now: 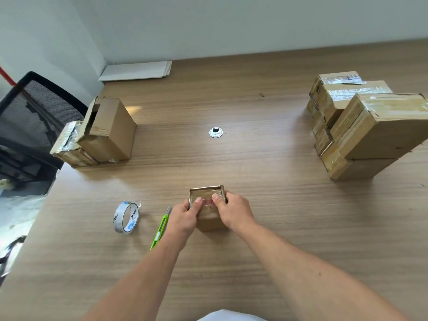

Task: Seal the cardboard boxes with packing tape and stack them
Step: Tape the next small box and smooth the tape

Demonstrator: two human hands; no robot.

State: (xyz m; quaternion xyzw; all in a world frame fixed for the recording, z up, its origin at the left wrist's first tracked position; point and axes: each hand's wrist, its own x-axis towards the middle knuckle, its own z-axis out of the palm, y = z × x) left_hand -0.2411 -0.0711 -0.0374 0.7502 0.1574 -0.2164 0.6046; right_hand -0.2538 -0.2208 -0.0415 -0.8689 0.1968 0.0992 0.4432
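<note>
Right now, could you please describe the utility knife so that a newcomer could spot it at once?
On the wooden table, find the small box near the front. Beside the left hand gripping it, toward the tape roll, lies the utility knife. It is the only slim, bright green thing.

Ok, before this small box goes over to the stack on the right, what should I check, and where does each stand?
1. Grip on small brown cardboard box: ok; left hand and right hand hold its sides, thumbs on top.
2. Clear tape strip on its top: ok, glossy.
3. Its underside seal: cannot tell.
4. Stack of taped brown boxes level: not ok; top box sits askew.
5. Green utility knife blade retracted: cannot tell.
6. Roll of clear tape near: ok, left of knife.
</note>
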